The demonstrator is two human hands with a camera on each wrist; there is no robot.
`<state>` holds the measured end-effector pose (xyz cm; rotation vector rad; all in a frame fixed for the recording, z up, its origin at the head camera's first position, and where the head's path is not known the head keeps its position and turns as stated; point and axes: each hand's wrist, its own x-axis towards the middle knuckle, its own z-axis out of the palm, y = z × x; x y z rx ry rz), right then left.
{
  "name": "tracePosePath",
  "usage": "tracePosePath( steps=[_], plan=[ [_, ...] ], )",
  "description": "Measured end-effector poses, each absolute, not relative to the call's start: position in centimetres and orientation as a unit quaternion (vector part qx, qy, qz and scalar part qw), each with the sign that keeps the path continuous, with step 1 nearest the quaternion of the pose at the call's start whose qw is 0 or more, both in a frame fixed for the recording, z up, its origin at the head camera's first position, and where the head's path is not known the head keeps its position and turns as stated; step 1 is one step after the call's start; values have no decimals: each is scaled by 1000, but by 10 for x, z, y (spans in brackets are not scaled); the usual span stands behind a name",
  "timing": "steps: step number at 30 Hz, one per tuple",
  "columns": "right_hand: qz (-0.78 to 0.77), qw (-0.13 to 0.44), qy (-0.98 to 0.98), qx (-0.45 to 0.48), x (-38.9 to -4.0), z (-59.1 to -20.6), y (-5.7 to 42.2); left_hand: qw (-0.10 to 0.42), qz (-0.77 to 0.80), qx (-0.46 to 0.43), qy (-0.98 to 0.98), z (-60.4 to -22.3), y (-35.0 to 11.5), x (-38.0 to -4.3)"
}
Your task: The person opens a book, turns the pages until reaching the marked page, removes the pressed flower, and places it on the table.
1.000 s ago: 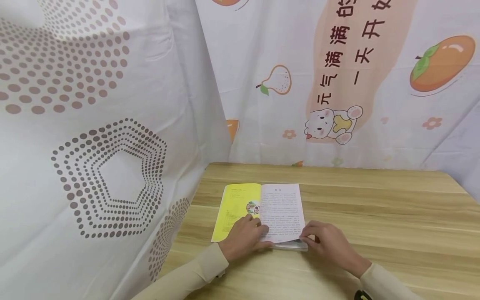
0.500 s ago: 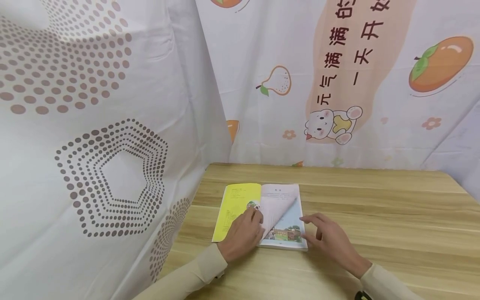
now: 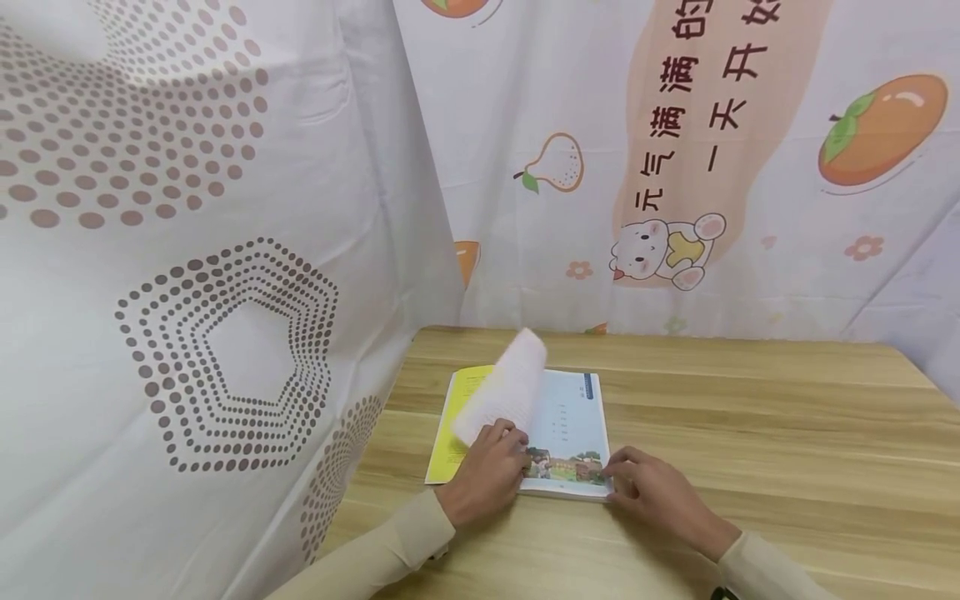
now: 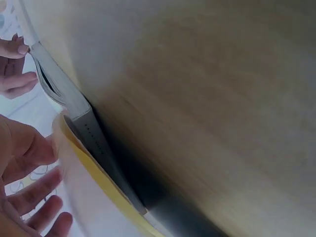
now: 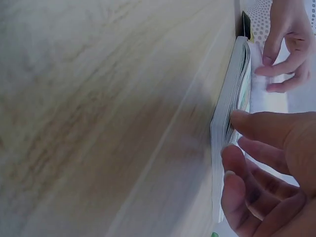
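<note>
An open book lies on the table, its right page pale blue with a picture along the bottom. A white printed page stands curled up over the yellow left page. My left hand rests at the lower middle of the book, its fingers at the foot of the curled page. At the lower right corner, my right hand pinches the page edges. The right wrist view shows these fingertips against the page block, with a dark gap between the leaves. The spine shows in the left wrist view.
The book sits near the left end of a wood-grain table. A white dotted cloth hangs close along the left side. Behind the table hangs a printed curtain with fruit and lettering.
The white printed page has left the right side, lifted and swung left over the yellow page, uncovering the pale blue page. My right hand released it, drew slightly off, then came back to the corner.
</note>
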<state>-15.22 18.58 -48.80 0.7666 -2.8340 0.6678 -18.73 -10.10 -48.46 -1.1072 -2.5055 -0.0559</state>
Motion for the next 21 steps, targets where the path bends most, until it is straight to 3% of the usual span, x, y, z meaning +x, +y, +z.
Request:
tracePosePath(
  steps=[11,16,21],
  plan=[
    [162,147,-920,325,-153,-492,185,182,-41,-396,-899,-493,-105,-187],
    [156,160,-919,325,-154,-493,185,145,-33,-387,-910,-494,-104,-187],
    [170,164,-916,324,-155,-490,184,141,-23,-384,-912,-493,-103,-185]
  ],
)
